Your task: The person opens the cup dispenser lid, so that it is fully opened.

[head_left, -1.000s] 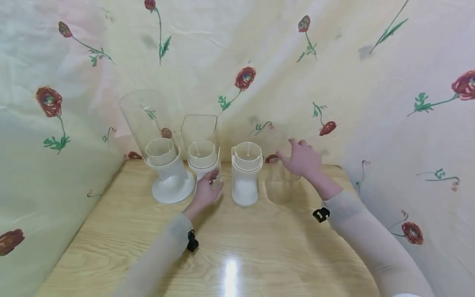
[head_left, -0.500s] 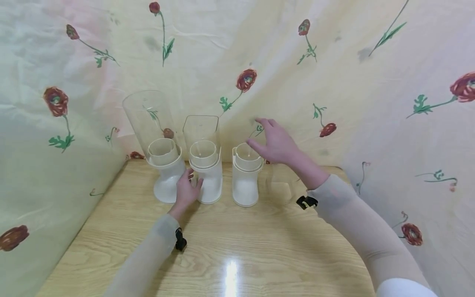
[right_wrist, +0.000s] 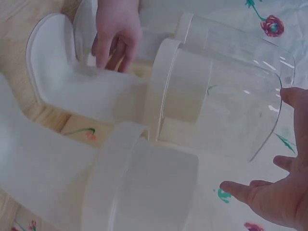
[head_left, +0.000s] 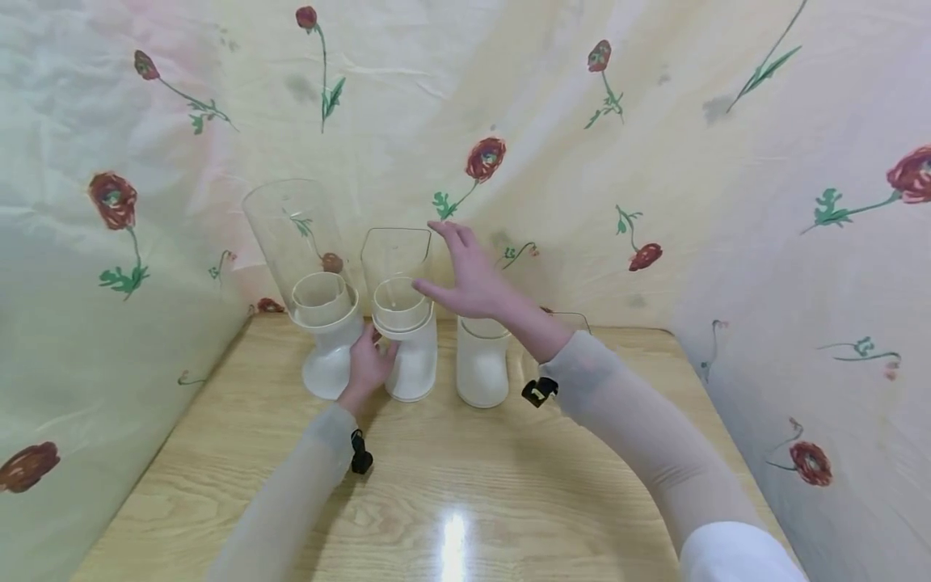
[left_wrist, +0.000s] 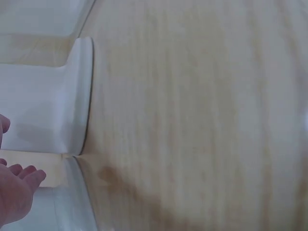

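A white pedestal stand [head_left: 413, 368] in the middle carries a cream ring and a clear squarish container [head_left: 396, 250]. My left hand [head_left: 368, 364] is at its left side, thumb at the front of the stem and fingers in the gap toward the left stand. In the right wrist view its fingertips overlap the stem's far edge. My right hand [head_left: 469, 279] spreads its fingers beside the clear container, over the right stand [head_left: 482, 368]. One fingertip meets the container's rim in the right wrist view. The right stand has a cream cup [right_wrist: 154, 187] and no clear container on it.
At the left stands another white stand [head_left: 323, 364] with a tall, tilted clear cylinder [head_left: 291, 226]. A separate clear container [head_left: 575, 319] is mostly hidden behind my right forearm. Flowered cloth [head_left: 545, 145] rises close behind the wooden table [head_left: 407, 501].
My right hand has moved left from above the separate clear container, across the right stand, to the middle container. My left hand shifted left round the middle stand, then stayed there.
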A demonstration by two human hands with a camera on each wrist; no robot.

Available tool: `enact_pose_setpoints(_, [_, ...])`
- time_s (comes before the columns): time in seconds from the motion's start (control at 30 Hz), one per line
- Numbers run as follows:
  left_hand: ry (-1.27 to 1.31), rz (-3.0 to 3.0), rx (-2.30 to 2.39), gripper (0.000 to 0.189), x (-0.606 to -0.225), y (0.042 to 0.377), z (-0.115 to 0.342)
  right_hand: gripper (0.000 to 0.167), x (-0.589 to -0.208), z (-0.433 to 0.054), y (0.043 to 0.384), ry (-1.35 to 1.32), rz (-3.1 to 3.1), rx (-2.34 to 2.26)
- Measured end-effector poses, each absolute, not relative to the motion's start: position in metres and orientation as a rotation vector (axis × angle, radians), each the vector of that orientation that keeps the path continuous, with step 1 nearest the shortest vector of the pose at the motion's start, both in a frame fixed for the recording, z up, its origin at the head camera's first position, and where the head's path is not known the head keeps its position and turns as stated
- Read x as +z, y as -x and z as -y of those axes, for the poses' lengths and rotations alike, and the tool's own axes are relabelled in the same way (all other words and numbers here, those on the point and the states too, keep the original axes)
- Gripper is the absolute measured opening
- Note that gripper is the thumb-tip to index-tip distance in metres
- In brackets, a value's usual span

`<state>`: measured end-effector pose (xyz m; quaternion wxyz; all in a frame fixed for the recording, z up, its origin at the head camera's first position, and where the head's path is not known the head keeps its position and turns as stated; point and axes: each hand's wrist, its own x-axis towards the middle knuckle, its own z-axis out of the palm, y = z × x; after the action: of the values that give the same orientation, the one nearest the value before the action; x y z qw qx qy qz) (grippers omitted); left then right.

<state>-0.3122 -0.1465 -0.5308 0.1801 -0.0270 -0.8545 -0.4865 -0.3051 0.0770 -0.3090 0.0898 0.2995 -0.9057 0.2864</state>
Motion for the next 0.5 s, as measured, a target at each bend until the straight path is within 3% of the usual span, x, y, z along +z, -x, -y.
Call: enact_pose_setpoints(0.5, [0.110,2.304,-1.278,0.033,-0.517,0.321,0.135,0.090,-0.330,-0.055,0.309,-0.970,2.603,1.001])
